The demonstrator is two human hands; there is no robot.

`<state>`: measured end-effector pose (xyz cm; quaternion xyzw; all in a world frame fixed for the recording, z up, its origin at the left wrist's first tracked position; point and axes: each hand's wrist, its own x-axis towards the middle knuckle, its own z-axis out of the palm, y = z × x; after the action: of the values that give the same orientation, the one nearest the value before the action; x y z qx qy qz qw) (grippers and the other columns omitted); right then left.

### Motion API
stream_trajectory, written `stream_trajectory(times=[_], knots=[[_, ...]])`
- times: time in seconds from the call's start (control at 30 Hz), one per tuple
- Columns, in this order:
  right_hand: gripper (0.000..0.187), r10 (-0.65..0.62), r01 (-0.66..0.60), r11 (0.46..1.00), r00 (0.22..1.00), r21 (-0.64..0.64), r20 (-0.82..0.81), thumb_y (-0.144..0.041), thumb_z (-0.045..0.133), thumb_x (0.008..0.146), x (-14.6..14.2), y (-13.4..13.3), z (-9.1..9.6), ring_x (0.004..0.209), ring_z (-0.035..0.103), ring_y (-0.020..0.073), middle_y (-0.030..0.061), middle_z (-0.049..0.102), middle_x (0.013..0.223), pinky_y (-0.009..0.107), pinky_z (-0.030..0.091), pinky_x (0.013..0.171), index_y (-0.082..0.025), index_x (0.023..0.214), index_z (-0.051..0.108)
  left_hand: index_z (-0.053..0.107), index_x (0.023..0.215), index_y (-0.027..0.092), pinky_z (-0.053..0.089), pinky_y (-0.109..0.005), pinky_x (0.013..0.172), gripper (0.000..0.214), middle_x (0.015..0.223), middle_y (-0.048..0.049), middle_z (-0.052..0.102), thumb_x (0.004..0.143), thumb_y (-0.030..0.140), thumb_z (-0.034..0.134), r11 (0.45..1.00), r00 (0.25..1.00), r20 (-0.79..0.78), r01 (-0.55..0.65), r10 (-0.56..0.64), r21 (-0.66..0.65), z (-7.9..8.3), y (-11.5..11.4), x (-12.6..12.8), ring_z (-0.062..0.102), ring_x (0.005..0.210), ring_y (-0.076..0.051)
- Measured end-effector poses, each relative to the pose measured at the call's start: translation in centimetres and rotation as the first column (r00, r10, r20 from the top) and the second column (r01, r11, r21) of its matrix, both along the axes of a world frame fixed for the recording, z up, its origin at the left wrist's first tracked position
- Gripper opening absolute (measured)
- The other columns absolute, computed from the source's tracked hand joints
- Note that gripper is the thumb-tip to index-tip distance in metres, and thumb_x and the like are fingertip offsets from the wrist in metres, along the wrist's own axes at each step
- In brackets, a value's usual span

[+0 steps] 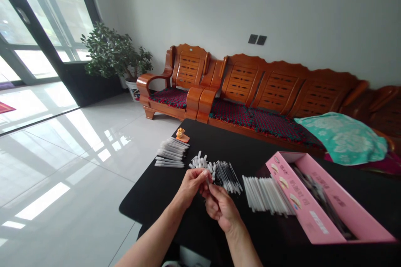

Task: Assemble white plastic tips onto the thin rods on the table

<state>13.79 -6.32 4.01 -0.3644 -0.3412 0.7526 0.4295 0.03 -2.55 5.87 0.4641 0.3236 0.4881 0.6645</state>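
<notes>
My left hand and my right hand meet over the black table, fingers pinched together on a small white pen part between them. Just beyond the hands lie a heap of small white caps and a bundle of thin dark refills. A pile of white pen barrels lies to the right. A stack of assembled white pens rests at the far left of the table.
An open pink cardboard box with dark pens inside sits at the right. A small orange figurine stands at the table's far edge. Behind are a wooden sofa, a teal cushion, a potted plant and glossy white floor tiles.
</notes>
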Motion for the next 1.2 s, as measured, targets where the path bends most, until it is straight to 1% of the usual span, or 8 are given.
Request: stream_trajectory(times=[0.1, 0.2, 0.33, 0.53, 0.73, 0.9, 1.0, 1.2], knots=[[0.042, -0.178, 0.090, 0.958, 0.931, 0.273, 0.319, -0.057, 0.056, 0.088, -0.4, 0.4, 1.0, 0.038, 0.024, 0.0047, -0.0092, 0.035, 0.045, 0.019, 0.017, 0.037, -0.017, 0.075, 0.058, 0.067, 0.076, 0.011, 0.023, -0.018, 0.040, 0.040, 0.047, 0.0024, 0.048, 0.088, 0.048, 0.061, 0.990, 0.990, -0.010, -0.140, 0.141, 0.021, -0.1, 0.2, 0.4, 0.042, 0.039, -0.006], [0.044, -0.436, 0.024, 0.795, 0.717, 0.606, 0.544, -0.052, 0.047, 0.094, -0.8, 0.6, 1.7, 0.050, 0.043, 0.0096, -0.0007, 0.051, 0.056, 0.022, 0.031, 0.048, -0.016, 0.074, 0.061, 0.068, 0.075, 0.011, 0.025, -0.018, 0.043, 0.040, 0.050, 0.0020, 0.049, 0.088, 0.048, 0.061, 0.976, 0.977, 0.006, -0.214, 0.213, 0.042, 0.0, 0.2, 0.8, 0.039, 0.043, -0.005], [0.042, -0.612, 0.008, 0.698, 0.526, 0.717, 0.590, -0.050, 0.041, 0.096, -1.3, 0.3, 1.8, 0.059, 0.057, 0.0162, 0.0074, 0.065, 0.069, 0.025, 0.038, 0.057, -0.019, 0.082, 0.066, 0.068, 0.074, 0.011, 0.026, -0.018, 0.045, 0.039, 0.053, 0.0021, 0.049, 0.087, 0.048, 0.062, 0.968, 0.968, 0.034, -0.250, 0.249, 0.031, 0.1, 0.0, 1.0, 0.037, 0.046, -0.005], [0.048, -0.118, 0.072, 0.983, 0.952, 0.168, 0.282, -0.064, 0.053, 0.086, -1.3, 0.0, 0.9, 0.032, 0.026, 0.0058, -0.0066, 0.042, 0.043, 0.021, 0.018, 0.034, -0.018, 0.077, 0.061, 0.067, 0.075, 0.012, 0.027, -0.018, 0.041, 0.041, 0.051, 0.0031, 0.048, 0.082, 0.053, 0.065, 0.996, 0.996, 0.056, -0.071, 0.074, -0.054, 0.2, 0.3, -0.1, 0.035, 0.041, -0.005], [0.045, -0.075, 0.066, 0.996, 0.985, 0.059, 0.154, -0.063, 0.056, 0.085, -0.9, -0.2, 0.4, 0.033, 0.016, 0.0044, -0.0115, 0.028, 0.041, 0.020, 0.013, 0.035, -0.020, 0.073, 0.055, 0.067, 0.075, 0.012, 0.029, -0.018, 0.042, 0.040, 0.059, -0.0004, 0.057, 0.082, 0.051, 0.066, 0.997, 0.996, 0.039, -0.078, 0.079, -0.027, 0.0, 0.2, 0.0, 0.039, 0.042, -0.005], [0.044, -0.519, 0.032, 0.773, 0.607, 0.634, 0.602, -0.055, 0.047, 0.093, -0.8, 0.1, 0.8, 0.052, 0.048, 0.0121, 0.0031, 0.057, 0.060, 0.025, 0.031, 0.053, -0.020, 0.073, 0.063, 0.069, 0.073, 0.012, 0.033, -0.018, 0.045, 0.040, 0.058, -0.0005, 0.057, 0.081, 0.051, 0.066, 0.972, 0.971, 0.042, -0.234, 0.235, -0.038, -0.7, 0.3, 1.0, 0.043, 0.047, -0.007], [0.041, -0.636, -0.051, 0.712, 0.376, 0.700, 0.674, -0.051, 0.043, 0.096, -0.5, -0.5, -0.4, 0.056, 0.056, 0.0163, 0.0071, 0.064, 0.066, 0.027, 0.033, 0.058, -0.022, 0.076, 0.065, 0.067, 0.073, 0.012, 0.032, -0.017, 0.045, 0.039, 0.067, -0.0017, 0.062, 0.076, 0.051, 0.072, 0.899, 0.891, 0.114, -0.433, 0.439, -0.069, 0.0, 1.8, -0.7, 0.042, 0.049, -0.005], [0.046, -0.640, 0.078, 0.753, 0.323, 0.654, 0.698, -0.054, 0.033, 0.098, 0.7, -2.0, -3.5, 0.061, 0.062, 0.0205, 0.0077, 0.066, 0.067, 0.028, 0.038, 0.061, -0.023, 0.083, 0.064, 0.071, 0.086, 0.011, 0.036, -0.017, 0.046, 0.044, 0.071, -0.0022, 0.062, 0.071, 0.053, 0.074, 0.850, 0.849, 0.042, -0.526, 0.527, -0.023, 0.1, 4.5, -4.7, 0.047, 0.052, -0.006]])
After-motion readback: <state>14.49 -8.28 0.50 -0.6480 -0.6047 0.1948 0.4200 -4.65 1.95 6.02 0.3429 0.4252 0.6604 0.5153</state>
